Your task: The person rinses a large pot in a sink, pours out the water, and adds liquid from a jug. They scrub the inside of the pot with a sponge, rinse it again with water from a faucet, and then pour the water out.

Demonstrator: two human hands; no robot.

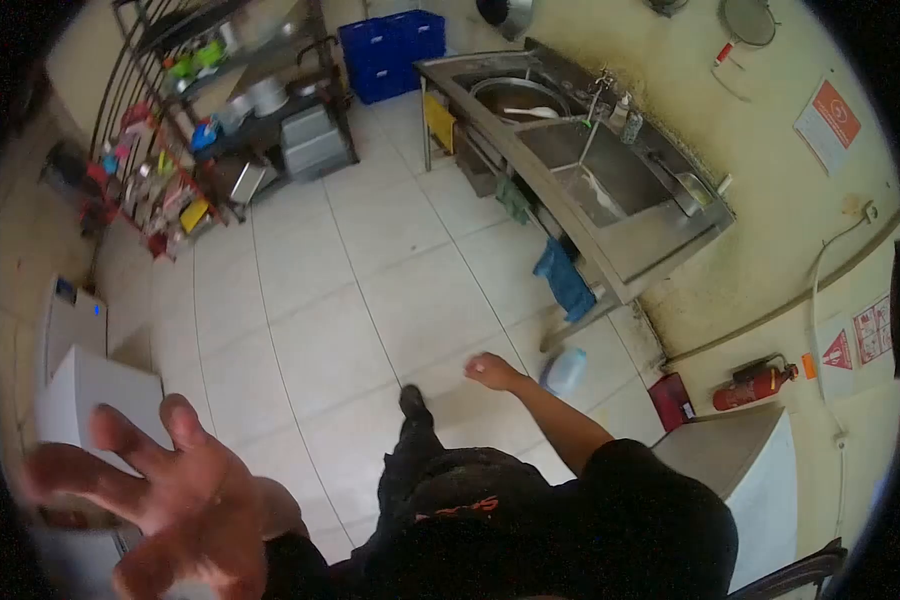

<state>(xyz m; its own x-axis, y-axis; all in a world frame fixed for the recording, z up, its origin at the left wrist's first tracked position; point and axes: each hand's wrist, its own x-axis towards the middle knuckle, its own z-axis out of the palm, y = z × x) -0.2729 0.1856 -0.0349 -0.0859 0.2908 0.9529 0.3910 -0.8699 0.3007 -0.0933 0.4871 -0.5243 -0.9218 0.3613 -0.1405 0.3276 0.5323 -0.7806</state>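
Observation:
My left hand [195, 490] is raised close to the camera at the lower left. Its fingers are spread and somewhat blurred, and nothing is in them. Behind its fingertips stands a white box-shaped cabinet [110, 385]; touch between them does not show. My right hand [495, 371] hangs low over the tiled floor, in front of my body. Its fingers look loosely curled in, with no object visible in them. Nearest to it is a pale, translucent plastic container [566, 371] on the floor, just right of the wrist and apart from it.
A steel sink unit [660, 235] runs along the right wall, with a large round pan [520, 98] in one basin. A blue cloth [565, 280] hangs from its frame. Shelving [260, 120] and blue crates [393, 52] stand ahead. A fire extinguisher [750, 390] is at right.

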